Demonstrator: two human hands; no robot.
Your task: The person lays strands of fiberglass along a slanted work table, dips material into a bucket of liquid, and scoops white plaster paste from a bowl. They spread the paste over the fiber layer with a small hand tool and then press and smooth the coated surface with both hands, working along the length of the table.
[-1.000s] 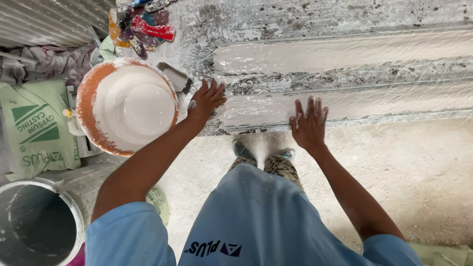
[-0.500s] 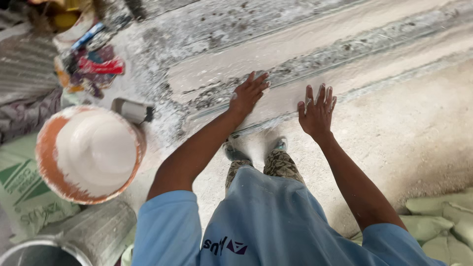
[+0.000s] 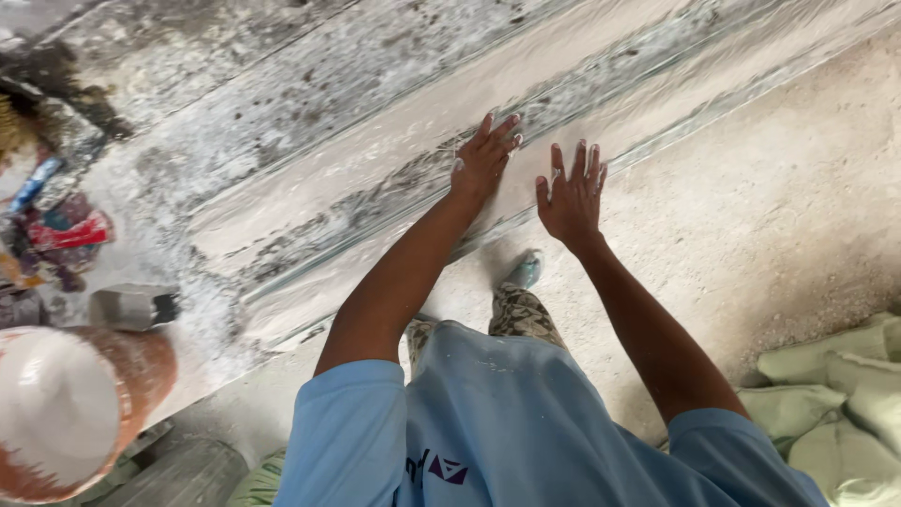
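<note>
My left hand (image 3: 483, 155) lies flat, fingers spread, on a long white plaster moulding (image 3: 375, 178) that runs diagonally across a dusty work slab. My right hand (image 3: 571, 195) is beside it, fingers apart, pressed on or just above the moulding's lower ridge. Neither hand holds anything; both have plaster on the fingertips. My blue shirt and one shoe (image 3: 524, 270) show below.
An orange bowl full of white plaster (image 3: 66, 408) stands at the lower left, with a small grey tool (image 3: 131, 305) and colourful clutter (image 3: 56, 235) above it. Pale green sacks (image 3: 835, 394) lie at the right on the sandy floor (image 3: 770, 216).
My view has swung right and tilted, so the bowl has slid to the lower left. Both hands have moved rightward along the moulding and now sit closer together.
</note>
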